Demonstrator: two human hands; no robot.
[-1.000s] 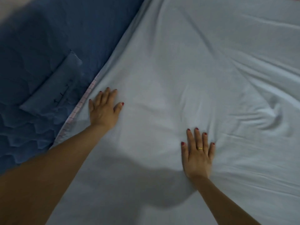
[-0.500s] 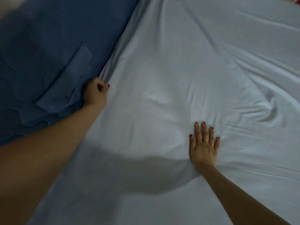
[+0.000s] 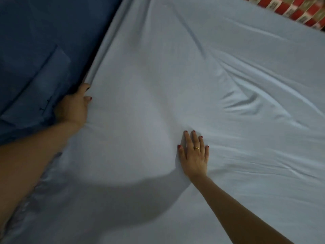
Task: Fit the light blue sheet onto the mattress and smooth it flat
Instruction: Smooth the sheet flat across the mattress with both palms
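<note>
Far left: dark blue quilted cover (image 3: 35,50) with a sewn patch on it, running along the bed's edge. Left hand (image 3: 73,106) sits at the seam where that cover meets the light blue sheet (image 3: 149,85); fingers go down into the gap and are hidden, thumb lies on top of the sheet, so cannot tell if the hand grips the edge or just pushes it in. Sheet edge bunches into a narrow fold above that hand and runs up along the seam. Sheet covers the mattress across most of the view. Middle part is fairly smooth, with a dark arm shadow low down. Right hand (image 3: 193,154) lies flat, palm down, fingers straight and close together, pressing on the sheet, holding nothing; gold ring (image 3: 197,148) on one finger. Right of it, creases fan out, with a deeper pucker further up. Top right corner: red patterned fabric (image 3: 290,9), blurred.
</note>
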